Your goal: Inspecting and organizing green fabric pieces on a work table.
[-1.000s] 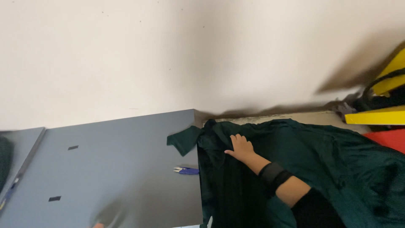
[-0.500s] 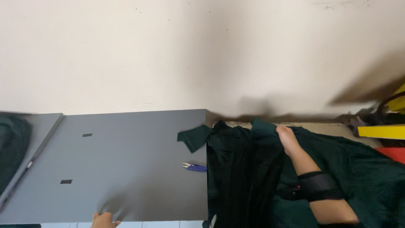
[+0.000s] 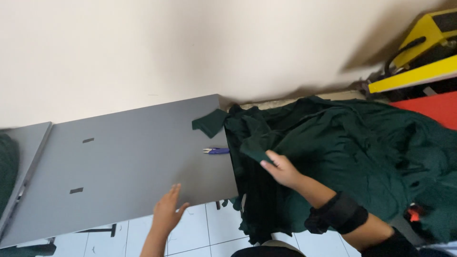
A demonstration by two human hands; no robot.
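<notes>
My right hand (image 3: 282, 167) grips a small piece of dark green fabric (image 3: 257, 150) and lifts it off a big heap of dark green cloth (image 3: 362, 152) to the right of a grey table (image 3: 124, 162). A black band wraps my right wrist. My left hand (image 3: 167, 209) hovers with fingers spread at the table's near edge and holds nothing. Small blue thread snips (image 3: 216, 151) lie on the table near its right edge. Another green fabric piece (image 3: 209, 123) lies at the table's far right corner.
A cream wall runs behind the table. At the top right stands a yellow and black machine (image 3: 419, 52) with a red surface (image 3: 435, 107) below it. A second grey table (image 3: 21, 157) with green cloth sits at the left. White tiles cover the floor (image 3: 200, 233).
My right hand has come back from the far side of the heap holding a fabric piece. My left hand has risen over the table's near edge. The camera has tilted.
</notes>
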